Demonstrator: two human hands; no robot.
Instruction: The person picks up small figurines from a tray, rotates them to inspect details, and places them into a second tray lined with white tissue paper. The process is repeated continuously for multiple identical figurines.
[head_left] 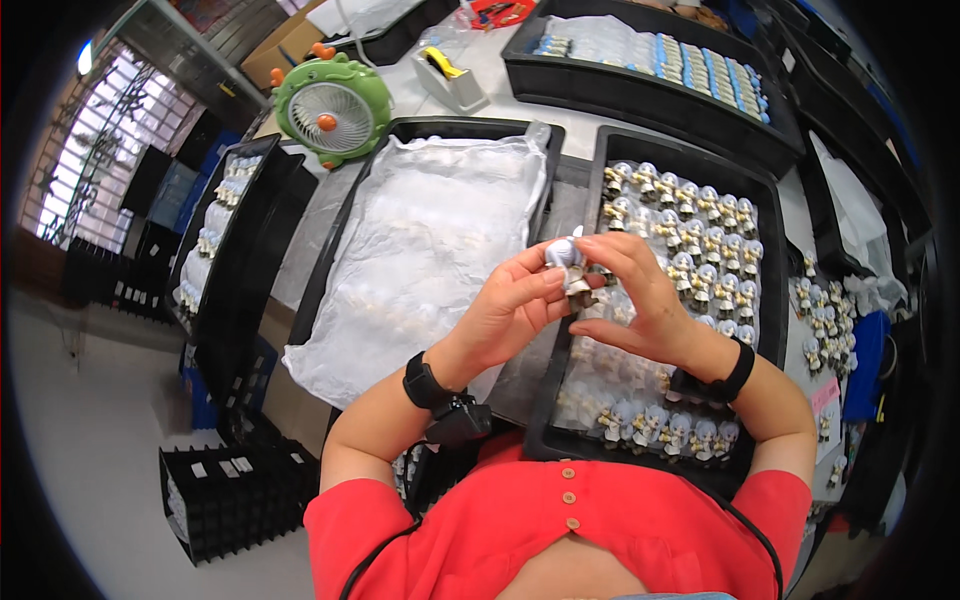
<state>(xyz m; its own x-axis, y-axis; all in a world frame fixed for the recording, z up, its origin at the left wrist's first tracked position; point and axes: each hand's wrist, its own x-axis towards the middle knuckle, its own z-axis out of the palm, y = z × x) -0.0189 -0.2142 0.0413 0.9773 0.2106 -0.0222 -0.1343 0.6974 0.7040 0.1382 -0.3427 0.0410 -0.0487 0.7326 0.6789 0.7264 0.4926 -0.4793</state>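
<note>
A small figurine (571, 268) with pale lavender hair, a white and gold body and a dark base is held up between my two hands. My left hand (510, 305) grips it from the left, thumb across its front. Curved around its top and right side is my right hand (640, 295), with fingertips at the figurine's head and the thumb lower down, apart from it. Below and to the right lies a black tray (690, 147) with rows of similar figurines (697, 240). Clear plastic film covers some of the nearer rows, and my right forearm hides part of them.
Left of the hands, a black tray holds white tissue sheeting (430, 230). Behind stand a green fan (330, 108), a tape dispenser (448, 80) and a tray of blue-and-white pieces (690, 65). Loose figurines (828, 320) cluster at right; a tilted tray (225, 215) stands at left.
</note>
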